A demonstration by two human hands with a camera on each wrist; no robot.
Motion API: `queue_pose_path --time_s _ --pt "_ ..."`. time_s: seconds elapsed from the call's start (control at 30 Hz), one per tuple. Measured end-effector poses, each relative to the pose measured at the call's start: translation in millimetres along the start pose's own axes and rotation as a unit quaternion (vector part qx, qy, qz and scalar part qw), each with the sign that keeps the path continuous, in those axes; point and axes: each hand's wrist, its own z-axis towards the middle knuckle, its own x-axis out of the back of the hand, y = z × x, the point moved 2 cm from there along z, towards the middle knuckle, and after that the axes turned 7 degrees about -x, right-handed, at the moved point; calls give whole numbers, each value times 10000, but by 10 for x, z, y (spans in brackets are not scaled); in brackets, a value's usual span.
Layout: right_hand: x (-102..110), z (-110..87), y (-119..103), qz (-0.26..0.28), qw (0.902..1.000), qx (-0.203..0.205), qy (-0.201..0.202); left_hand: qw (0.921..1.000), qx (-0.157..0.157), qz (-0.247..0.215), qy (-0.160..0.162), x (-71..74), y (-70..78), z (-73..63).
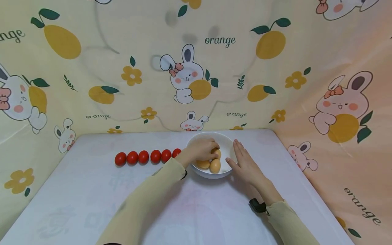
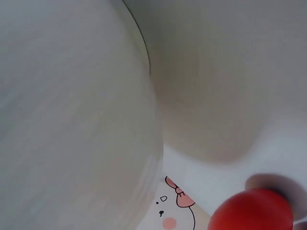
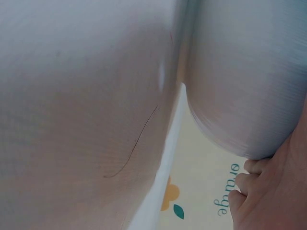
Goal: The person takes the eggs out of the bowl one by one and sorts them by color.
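A white bowl (image 1: 228, 143) stands toward the back of the table with several light-brown eggs in it, one egg (image 1: 215, 166) lying at its near side. My left hand (image 1: 200, 149) reaches over the left rim, its fingers curled round another egg (image 1: 217, 153) inside. The right hand (image 1: 246, 165) rests with straight fingers against the bowl's right side. In the right wrist view, its fingertips (image 3: 245, 184) lie at the outer wall of the bowl (image 3: 244, 81). The left wrist view has the bowl's wall (image 2: 72, 115) filling its left half, and no egg shows there.
Left of the bowl, several red tomatoes (image 1: 143, 157) form a row, the rightmost partly behind my left wrist. One tomato (image 2: 252, 213) also shows in the left wrist view. A white cover lies over the table (image 1: 196, 211). A patterned curtain (image 1: 147, 85) hangs behind and at both sides.
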Motion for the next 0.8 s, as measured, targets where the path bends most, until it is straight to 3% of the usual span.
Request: queue_pose_path --time_s 0.33,0.8 --pt "3 -6 8 -22 9999 104 96 9983 260 -520 -84 -79 -28 31" --pt "3 -9 6 -2 9998 138 120 9976 56 -686 113 -25 -19 -32"
